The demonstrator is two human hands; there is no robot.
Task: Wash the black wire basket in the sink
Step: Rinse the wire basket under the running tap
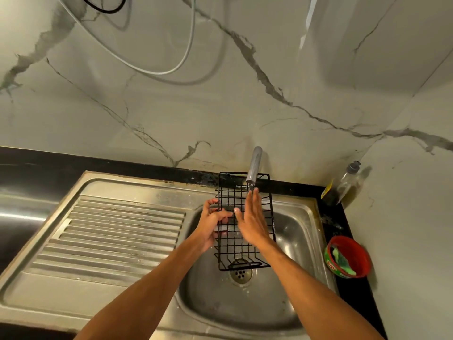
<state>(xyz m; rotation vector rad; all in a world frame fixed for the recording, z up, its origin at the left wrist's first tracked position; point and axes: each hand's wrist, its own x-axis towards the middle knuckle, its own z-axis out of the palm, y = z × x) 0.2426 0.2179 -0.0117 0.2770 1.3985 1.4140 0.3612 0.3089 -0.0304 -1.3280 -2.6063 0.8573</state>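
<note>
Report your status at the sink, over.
Left hand grips black wire basket by its edge. Right hand open, flat on its mesh under the tap. Basket over the sink. Nothing in the way.

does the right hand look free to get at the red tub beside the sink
Probably yes: the right hand is open, flat against the basket that the left hand grips, and nothing stands between it and the red tub.
</note>
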